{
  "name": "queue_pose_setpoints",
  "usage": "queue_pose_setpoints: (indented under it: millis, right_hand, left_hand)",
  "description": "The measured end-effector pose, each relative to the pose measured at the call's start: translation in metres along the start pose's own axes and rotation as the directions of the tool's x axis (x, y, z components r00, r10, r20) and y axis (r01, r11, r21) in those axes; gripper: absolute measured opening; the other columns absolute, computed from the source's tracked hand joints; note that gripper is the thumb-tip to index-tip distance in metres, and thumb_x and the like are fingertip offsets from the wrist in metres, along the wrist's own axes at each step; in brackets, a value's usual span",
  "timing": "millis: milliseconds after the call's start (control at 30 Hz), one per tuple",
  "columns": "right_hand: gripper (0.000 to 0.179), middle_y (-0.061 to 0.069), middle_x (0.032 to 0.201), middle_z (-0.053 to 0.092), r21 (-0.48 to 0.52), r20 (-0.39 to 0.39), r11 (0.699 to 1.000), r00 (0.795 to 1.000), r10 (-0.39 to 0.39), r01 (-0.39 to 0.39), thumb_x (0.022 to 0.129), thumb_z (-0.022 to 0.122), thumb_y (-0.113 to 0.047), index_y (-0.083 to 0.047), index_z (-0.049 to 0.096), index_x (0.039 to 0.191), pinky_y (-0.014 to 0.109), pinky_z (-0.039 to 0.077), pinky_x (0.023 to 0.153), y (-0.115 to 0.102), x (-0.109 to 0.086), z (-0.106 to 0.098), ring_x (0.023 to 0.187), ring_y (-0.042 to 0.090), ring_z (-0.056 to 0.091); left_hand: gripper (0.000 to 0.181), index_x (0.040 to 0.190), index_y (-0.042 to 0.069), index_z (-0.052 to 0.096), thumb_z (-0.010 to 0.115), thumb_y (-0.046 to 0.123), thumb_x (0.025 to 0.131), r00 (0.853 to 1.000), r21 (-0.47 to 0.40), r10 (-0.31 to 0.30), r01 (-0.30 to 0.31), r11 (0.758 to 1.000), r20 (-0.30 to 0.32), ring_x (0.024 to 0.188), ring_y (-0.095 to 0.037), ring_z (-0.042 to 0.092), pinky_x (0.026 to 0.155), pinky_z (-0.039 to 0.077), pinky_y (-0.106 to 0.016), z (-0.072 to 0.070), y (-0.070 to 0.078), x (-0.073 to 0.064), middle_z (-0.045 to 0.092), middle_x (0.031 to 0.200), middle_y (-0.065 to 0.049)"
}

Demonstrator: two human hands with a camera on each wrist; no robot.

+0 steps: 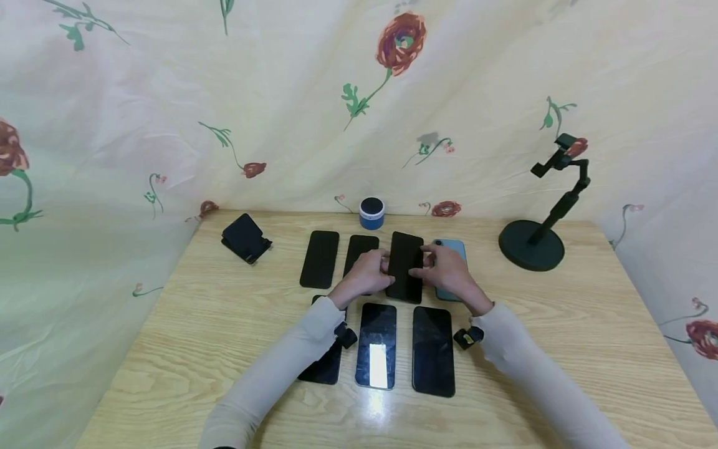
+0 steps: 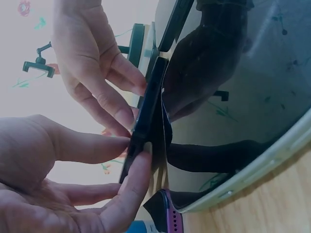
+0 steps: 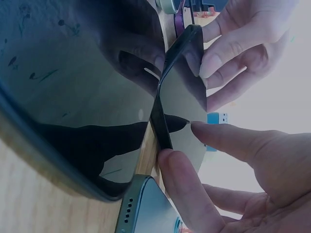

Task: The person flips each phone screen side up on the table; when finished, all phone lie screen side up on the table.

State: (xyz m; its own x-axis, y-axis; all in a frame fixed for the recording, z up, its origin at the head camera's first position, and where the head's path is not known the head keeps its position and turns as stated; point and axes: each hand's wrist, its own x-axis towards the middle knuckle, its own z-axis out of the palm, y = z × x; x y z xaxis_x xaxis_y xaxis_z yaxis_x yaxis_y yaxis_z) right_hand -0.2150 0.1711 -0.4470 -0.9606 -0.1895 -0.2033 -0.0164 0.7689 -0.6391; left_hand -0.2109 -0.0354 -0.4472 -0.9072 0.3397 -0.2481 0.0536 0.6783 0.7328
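Both hands meet at a black phone [image 1: 405, 268] in the back row on the table. My left hand [image 1: 367, 272] pinches its left edge between thumb and fingers, while my right hand [image 1: 449, 271] grips the right edge. In the left wrist view the phone [image 2: 151, 94] appears edge-on, with fingertips along both ends of it. From the right wrist, its dark glossy face [image 3: 182, 87] shows, close over the wood. A blue phone [image 1: 457, 248] lies back up, partly under my right hand. Another dark phone [image 1: 359, 246] lies partly behind my left hand.
One dark phone [image 1: 320, 259] lies at the back left. Three more lie in front: left [image 1: 322, 369], partly under my sleeve, middle [image 1: 374, 337] and right [image 1: 433, 352]. Behind stand a small blue speaker [image 1: 372, 218], a folded black stand [image 1: 245, 239] and a tall black phone holder [image 1: 531, 249].
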Motion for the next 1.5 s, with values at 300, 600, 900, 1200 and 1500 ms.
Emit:
queue_pose_setpoints:
  millis: [300,600,900,1200,1500]
  right_hand:
    - [0.073,0.016,0.102,0.066,-0.027,0.0,0.999,1.0,0.016,-0.016,0.093,0.079,-0.026,0.007,0.048,0.15,0.027,0.04,0.064,-0.002,0.003,-0.003,0.075,0.02,0.056]
    - [0.074,0.016,0.102,0.066,-0.048,0.004,0.999,1.0,0.024,-0.023,0.092,0.08,-0.025,0.008,0.048,0.15,0.027,0.04,0.065,-0.004,0.004,-0.006,0.075,0.02,0.056]
    - [0.075,0.02,0.112,0.069,-0.032,0.017,0.999,0.999,0.033,-0.032,0.092,0.08,-0.026,0.006,0.047,0.151,0.027,0.045,0.07,-0.001,0.006,-0.007,0.083,0.022,0.061]
    - [0.076,0.024,0.123,0.068,0.012,0.041,1.0,0.999,-0.004,0.004,0.093,0.078,-0.028,0.004,0.045,0.154,0.034,0.054,0.081,0.006,-0.002,-0.011,0.099,0.03,0.067]
    - [0.075,0.025,0.127,0.067,0.06,-0.01,0.995,0.997,-0.078,0.078,0.093,0.079,-0.025,0.002,0.045,0.153,0.041,0.061,0.08,0.014,-0.014,-0.019,0.108,0.041,0.07]
  left_hand:
    - [0.047,0.138,-0.004,0.057,0.072,0.009,0.095,0.999,0.051,-0.005,0.003,0.999,0.034,0.059,-0.012,0.047,0.057,0.037,-0.025,-0.001,0.005,0.005,0.051,0.073,0.001]
    - [0.034,0.125,0.0,0.062,0.073,0.017,0.097,0.998,0.165,-0.051,0.044,0.985,0.04,0.079,-0.019,0.057,0.067,0.048,-0.029,0.001,0.01,0.01,0.062,0.095,-0.007]
    - [0.049,0.139,-0.003,0.058,0.073,0.019,0.097,0.995,0.217,-0.087,0.076,0.973,0.039,0.109,-0.026,0.062,0.097,0.056,-0.039,0.002,0.016,0.01,0.065,0.133,-0.018]
    - [0.056,0.142,0.0,0.056,0.078,0.016,0.093,0.998,0.169,-0.069,0.066,0.983,0.013,0.1,-0.023,0.062,0.084,0.054,-0.034,0.002,0.017,0.004,0.065,0.11,-0.011]
    - [0.07,0.151,0.01,0.05,0.083,0.014,0.089,1.0,0.066,0.004,-0.002,0.998,-0.02,0.107,-0.024,0.067,0.096,0.057,-0.039,0.004,0.017,-0.002,0.064,0.13,-0.013]
